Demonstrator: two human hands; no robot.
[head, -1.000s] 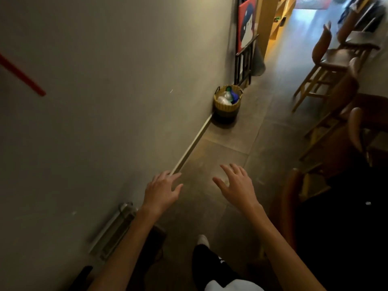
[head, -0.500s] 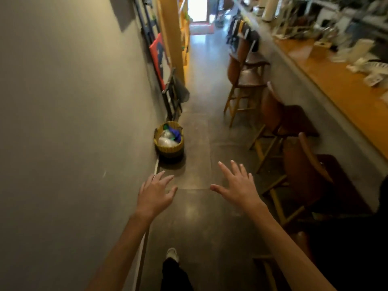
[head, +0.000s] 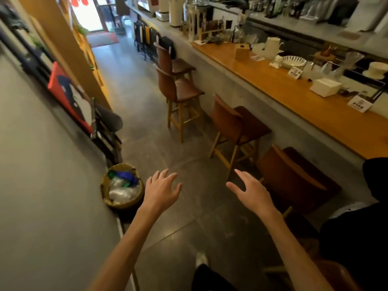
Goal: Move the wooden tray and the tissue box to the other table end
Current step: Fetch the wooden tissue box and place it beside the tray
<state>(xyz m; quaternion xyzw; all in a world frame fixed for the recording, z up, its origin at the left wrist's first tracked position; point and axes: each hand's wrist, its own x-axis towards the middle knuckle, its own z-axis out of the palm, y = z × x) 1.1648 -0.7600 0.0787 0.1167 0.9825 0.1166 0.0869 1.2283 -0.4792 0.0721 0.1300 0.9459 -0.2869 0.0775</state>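
Left hand (head: 160,191) and right hand (head: 253,193) empty, fingers spread; tissue box (head: 242,51) far ahead on counter (head: 294,95)

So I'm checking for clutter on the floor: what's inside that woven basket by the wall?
The woven basket holds crumpled clear plastic, something blue and a green bit on top. Anything beneath them is covered.

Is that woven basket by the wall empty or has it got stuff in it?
Not empty. The woven basket on the floor holds clear plastic items and something blue.
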